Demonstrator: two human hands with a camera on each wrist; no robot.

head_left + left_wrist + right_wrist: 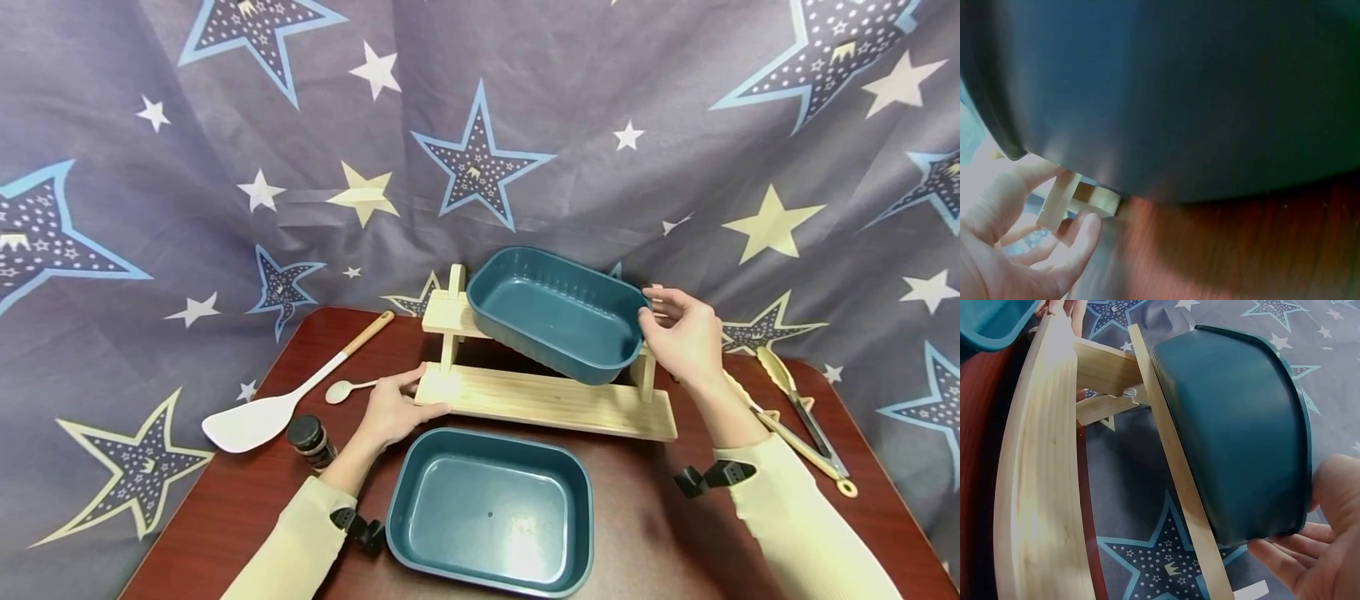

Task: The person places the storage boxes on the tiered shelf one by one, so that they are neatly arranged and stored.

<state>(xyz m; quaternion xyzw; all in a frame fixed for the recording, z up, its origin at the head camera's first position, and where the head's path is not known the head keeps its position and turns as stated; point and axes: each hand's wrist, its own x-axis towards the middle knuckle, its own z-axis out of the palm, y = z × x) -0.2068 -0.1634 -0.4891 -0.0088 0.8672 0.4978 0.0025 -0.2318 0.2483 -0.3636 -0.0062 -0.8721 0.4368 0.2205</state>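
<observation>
A two-tier wooden rack stands at the back of the table. On its upper tier sits a teal plastic basin, slanted across the plank, with its front right corner overhanging. My right hand holds the basin's right end, thumb at the rim and fingers beyond; in the right wrist view, fingers reach under the basin's edge. My left hand grips the left end of the rack's lower plank. A second teal basin lies in front of the rack; a dark curved wall fills most of the left wrist view.
At left lie a white spatula with a wooden handle, a small spoon and a black-capped jar. Tongs lie at right. A star-patterned curtain hangs close behind the rack.
</observation>
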